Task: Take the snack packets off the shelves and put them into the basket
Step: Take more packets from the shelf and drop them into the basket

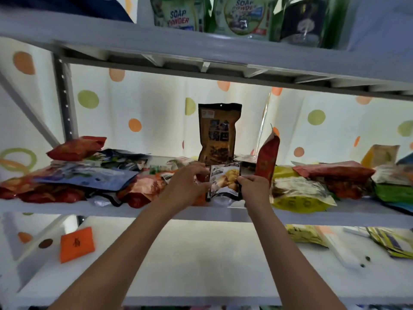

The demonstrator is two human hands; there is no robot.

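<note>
Upright at the front edge of the middle shelf (67,208), the small snack packet (224,181) stands with its long axis vertical, printed face toward the camera. The left hand (187,186) pinches its nine o'clock edge, the right hand (254,186) its three o'clock edge. At twelve o'clock stands a brown pouch (218,133) before a dotted curtain (143,113).

"SOAP POWDER" on two green pouches (176,13), top shelf (134,41)

white metal shelving (201,214) | polka-dot curtain (138,113) behind | backlit
</note>
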